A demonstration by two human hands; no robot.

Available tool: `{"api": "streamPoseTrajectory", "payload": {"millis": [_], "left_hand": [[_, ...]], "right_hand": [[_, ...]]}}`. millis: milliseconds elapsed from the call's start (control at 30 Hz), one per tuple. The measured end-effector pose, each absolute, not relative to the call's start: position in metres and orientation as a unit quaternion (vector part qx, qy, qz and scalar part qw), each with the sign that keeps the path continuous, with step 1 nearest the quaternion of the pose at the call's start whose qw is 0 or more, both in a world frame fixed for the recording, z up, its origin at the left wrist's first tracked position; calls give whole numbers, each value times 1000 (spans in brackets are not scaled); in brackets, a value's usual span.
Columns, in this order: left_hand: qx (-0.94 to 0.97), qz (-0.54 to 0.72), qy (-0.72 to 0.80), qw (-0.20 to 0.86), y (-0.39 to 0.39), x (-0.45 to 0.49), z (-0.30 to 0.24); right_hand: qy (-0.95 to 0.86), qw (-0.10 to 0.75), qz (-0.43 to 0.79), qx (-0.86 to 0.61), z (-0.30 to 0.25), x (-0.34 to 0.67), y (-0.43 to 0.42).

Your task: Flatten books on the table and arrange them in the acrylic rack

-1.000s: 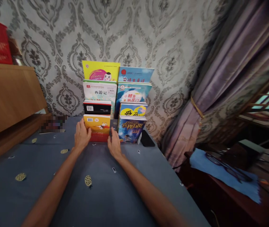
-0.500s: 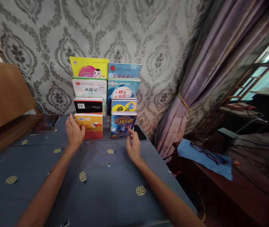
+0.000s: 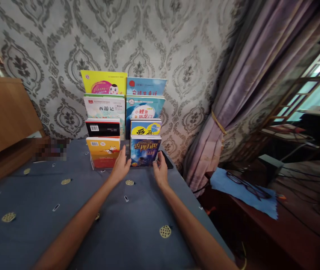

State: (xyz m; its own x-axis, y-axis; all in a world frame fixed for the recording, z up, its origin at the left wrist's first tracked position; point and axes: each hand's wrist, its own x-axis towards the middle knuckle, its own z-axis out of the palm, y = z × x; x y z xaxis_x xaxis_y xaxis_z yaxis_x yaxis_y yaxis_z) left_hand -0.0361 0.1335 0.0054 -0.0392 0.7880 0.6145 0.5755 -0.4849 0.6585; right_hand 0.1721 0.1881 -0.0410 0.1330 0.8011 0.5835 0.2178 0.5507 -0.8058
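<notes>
Two columns of books stand upright in stepped rows against the wall. At the front left is an orange and red book (image 3: pixel 103 153), with a black book (image 3: pixel 103 128) behind it. A dark blue book (image 3: pixel 144 150) fronts the right column, before a yellow and blue book (image 3: pixel 145 128). My left hand (image 3: pixel 120 165) is at the right edge of the orange book, fingers stretched forward into the gap between the columns. My right hand (image 3: pixel 160 168) is beside the lower right edge of the dark blue book, fingers extended; whether it touches is unclear. Neither hand holds anything.
Higher rows hold a white book (image 3: pixel 105 108), a teal book (image 3: pixel 145 107), a yellow book (image 3: pixel 103 80) and a light blue book (image 3: pixel 147 85). A wooden cabinet (image 3: pixel 5 112) is at left. Glasses (image 3: pixel 248 185) lie on a blue cloth (image 3: pixel 222 183) to the right, beyond the table edge.
My left hand has moved right, from the orange book's left side to its right edge. My right hand has shifted slightly right, off the dark blue book's front to its side.
</notes>
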Motion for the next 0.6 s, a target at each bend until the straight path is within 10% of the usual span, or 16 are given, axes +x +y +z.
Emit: {"api": "streamPoseTrajectory", "payload": {"millis": [600], "left_hand": [[674, 529, 488, 165, 153, -28, -12]], "right_hand": [[-619, 624, 255, -403, -36, 171, 185]]}}
